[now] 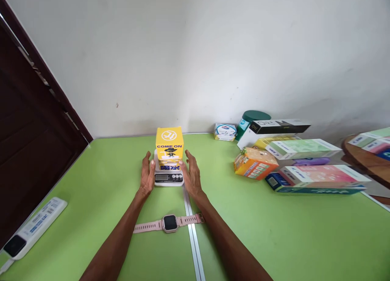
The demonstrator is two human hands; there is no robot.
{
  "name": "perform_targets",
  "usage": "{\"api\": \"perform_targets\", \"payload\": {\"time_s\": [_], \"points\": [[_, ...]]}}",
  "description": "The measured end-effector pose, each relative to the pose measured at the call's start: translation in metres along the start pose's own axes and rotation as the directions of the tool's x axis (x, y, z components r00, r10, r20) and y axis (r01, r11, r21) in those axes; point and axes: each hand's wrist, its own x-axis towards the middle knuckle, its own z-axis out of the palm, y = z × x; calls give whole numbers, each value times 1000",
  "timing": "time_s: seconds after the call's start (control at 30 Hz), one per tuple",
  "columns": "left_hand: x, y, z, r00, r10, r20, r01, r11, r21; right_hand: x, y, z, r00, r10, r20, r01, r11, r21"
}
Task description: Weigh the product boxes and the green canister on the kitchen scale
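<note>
A yellow box [169, 143] printed "COME ON" sits on top of a second yellow box [170, 166], of which only a strip shows. Both rest on a white digital scale [169, 183]; its small display is too dim to read. Beside the scale's left edge stands my left hand [148, 173], fingers stretched forward. My right hand [191, 173] is held open at the right side, its thumb close to the lower box; whether it touches I cannot tell. Between my forearms lies a pink smartwatch [170, 223] with its strap laid out flat.
To the right are an orange packet [255, 163], a green-and-white box [304, 148], a pink-and-white box [324, 174] and a black-and-white box [278, 126]. A green-lidded tub [256, 115] and a small box [225, 130] stand by the wall. A white power strip [36, 227] lies left.
</note>
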Motion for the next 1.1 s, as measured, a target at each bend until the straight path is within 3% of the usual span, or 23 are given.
{"api": "perform_targets", "payload": {"time_s": [0.17,0.3,0.4,0.57,0.63,0.73,0.9,0.97,1.1], "points": [[0,40,11,982,170,77,-169,985,-20,4,-18,19,989,-150,7,150,986,-67],[-8,60,20,974,195,113,-192,981,-37,0,-38,29,991,-129,-19,127,989,-77],[-25,67,24,963,213,164,-215,977,-4,-6,-51,15,993,-101,-58,98,994,-52],[-77,77,47,935,213,285,-198,977,-80,-30,-69,-46,983,-6,-185,-5,998,-61],[-100,84,64,899,222,377,-185,974,-133,-46,-72,-78,966,61,-250,-83,993,-80],[-130,94,90,786,255,563,-167,965,-203,-78,-69,-129,905,148,-399,-222,964,-145],[-168,107,138,562,294,773,-117,954,-277,-129,-53,-207,763,130,-633,-391,873,-293],[-178,111,161,506,307,806,-105,949,-296,-140,-47,-234,720,110,-685,-424,852,-309],[-185,121,206,435,316,843,-88,947,-309,-139,-37,-276,656,89,-749,-456,838,-300]]}}
